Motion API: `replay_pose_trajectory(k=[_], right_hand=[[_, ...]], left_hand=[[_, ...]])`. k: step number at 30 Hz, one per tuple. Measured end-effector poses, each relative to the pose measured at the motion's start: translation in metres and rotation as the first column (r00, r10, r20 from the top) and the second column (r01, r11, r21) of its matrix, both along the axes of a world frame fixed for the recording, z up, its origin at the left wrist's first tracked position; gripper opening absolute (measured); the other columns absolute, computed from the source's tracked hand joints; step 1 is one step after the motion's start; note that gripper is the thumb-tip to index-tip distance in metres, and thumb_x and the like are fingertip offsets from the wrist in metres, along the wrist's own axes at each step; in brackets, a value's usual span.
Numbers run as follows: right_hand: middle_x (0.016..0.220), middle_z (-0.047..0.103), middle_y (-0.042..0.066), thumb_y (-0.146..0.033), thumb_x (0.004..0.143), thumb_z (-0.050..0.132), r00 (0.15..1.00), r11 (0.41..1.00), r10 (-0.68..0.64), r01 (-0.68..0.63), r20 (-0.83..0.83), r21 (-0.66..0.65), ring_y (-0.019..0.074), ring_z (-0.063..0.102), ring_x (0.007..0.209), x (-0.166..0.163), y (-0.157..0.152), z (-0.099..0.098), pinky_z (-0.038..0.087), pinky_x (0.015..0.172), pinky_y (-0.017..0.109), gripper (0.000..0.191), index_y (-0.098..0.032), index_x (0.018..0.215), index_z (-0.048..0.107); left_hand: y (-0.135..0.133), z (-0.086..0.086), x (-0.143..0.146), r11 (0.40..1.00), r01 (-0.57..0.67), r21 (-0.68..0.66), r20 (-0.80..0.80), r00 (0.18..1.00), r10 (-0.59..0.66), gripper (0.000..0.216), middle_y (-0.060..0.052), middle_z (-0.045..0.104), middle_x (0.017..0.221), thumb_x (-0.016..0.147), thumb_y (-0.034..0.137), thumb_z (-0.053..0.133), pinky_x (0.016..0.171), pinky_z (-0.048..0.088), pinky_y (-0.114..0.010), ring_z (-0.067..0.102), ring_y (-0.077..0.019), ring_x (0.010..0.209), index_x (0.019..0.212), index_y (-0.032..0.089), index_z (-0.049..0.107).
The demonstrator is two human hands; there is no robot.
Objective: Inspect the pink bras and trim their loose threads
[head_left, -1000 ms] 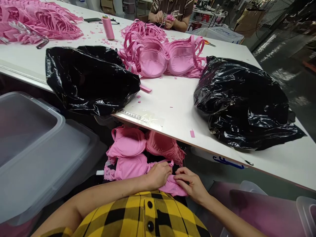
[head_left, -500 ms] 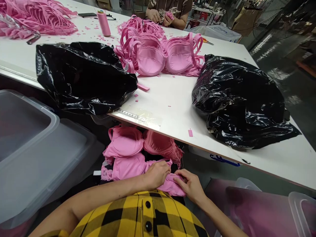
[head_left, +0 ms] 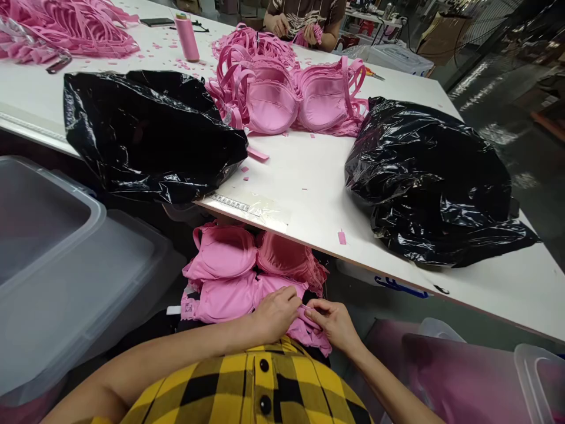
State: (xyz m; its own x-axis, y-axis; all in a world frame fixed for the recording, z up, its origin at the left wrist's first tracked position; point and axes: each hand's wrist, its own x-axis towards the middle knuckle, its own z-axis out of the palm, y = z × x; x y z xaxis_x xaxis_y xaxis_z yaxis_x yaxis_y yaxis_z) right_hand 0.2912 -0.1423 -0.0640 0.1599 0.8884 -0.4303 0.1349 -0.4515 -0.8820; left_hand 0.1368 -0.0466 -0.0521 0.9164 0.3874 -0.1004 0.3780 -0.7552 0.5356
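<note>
A pink bra (head_left: 229,298) lies across my lap, its cups turned up and a white label sticking out at the left. My left hand (head_left: 278,312) is closed on its right part, fingers curled into the fabric. Close beside it, my right hand (head_left: 332,323) pinches a narrow pink edge or strap of the same bra between thumb and fingers. Just beyond, partly beneath the table edge, rests another pink bra (head_left: 225,252) with its hollow cups showing.
On the white table (head_left: 304,171) stand a left black plastic bag (head_left: 150,141), a right black plastic bag (head_left: 432,176), stacked pink bras (head_left: 273,109) and a pink thread cone (head_left: 187,38). A co-worker's hands (head_left: 311,34) hold pink fabric at the back. Clear plastic bins (head_left: 88,277) flank me.
My left hand has shifted slightly left and down. My right hand has moved a little left, now pinching a narrow pink edge drawn between both hands.
</note>
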Motion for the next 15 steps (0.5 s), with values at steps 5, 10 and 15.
replay_pose_trajectory(k=[5, 10, 15], right_hand=[[0.047, 0.039, -0.006, -0.047, 0.073, 0.060, 0.999, 0.999, 0.029, -0.031, -0.044, -0.031, 0.0068, 0.036, 0.039, -0.002, 0.000, 0.001, 0.029, 0.038, 0.019, 0.034, -0.016, 0.061, 0.058], [0.057, 0.049, -0.002, -0.034, 0.072, 0.062, 0.999, 0.998, 0.045, -0.045, 0.021, 0.040, 0.0105, 0.044, 0.053, -0.005, 0.005, 0.004, 0.037, 0.050, 0.021, 0.022, -0.016, 0.058, 0.062], [0.057, 0.053, -0.001, -0.025, 0.065, 0.063, 0.998, 0.995, 0.061, -0.063, 0.026, 0.074, 0.0134, 0.048, 0.060, -0.020, 0.016, 0.003, 0.043, 0.059, 0.023, 0.020, -0.017, 0.047, 0.059]], left_hand=[[0.000, 0.002, -0.004, 0.995, 0.082, 0.061, -0.086, 0.993, -0.076, 0.017, -0.006, 0.056, 0.078, 0.082, 0.006, 0.044, 0.064, 0.046, -0.028, 0.053, -0.0172, 0.070, 0.076, 0.014, 0.058], [-0.008, -0.006, -0.001, 1.000, -0.006, 0.030, 0.035, 0.999, 0.005, 0.018, -0.006, 0.056, 0.076, 0.084, 0.008, 0.040, 0.066, 0.046, -0.029, 0.053, -0.0169, 0.070, 0.075, 0.014, 0.055], [-0.005, -0.014, 0.000, 0.997, 0.075, -0.019, 0.226, 0.972, -0.069, 0.013, -0.005, 0.056, 0.080, 0.083, 0.010, 0.042, 0.070, 0.046, -0.025, 0.052, -0.0151, 0.075, 0.080, 0.015, 0.054]])
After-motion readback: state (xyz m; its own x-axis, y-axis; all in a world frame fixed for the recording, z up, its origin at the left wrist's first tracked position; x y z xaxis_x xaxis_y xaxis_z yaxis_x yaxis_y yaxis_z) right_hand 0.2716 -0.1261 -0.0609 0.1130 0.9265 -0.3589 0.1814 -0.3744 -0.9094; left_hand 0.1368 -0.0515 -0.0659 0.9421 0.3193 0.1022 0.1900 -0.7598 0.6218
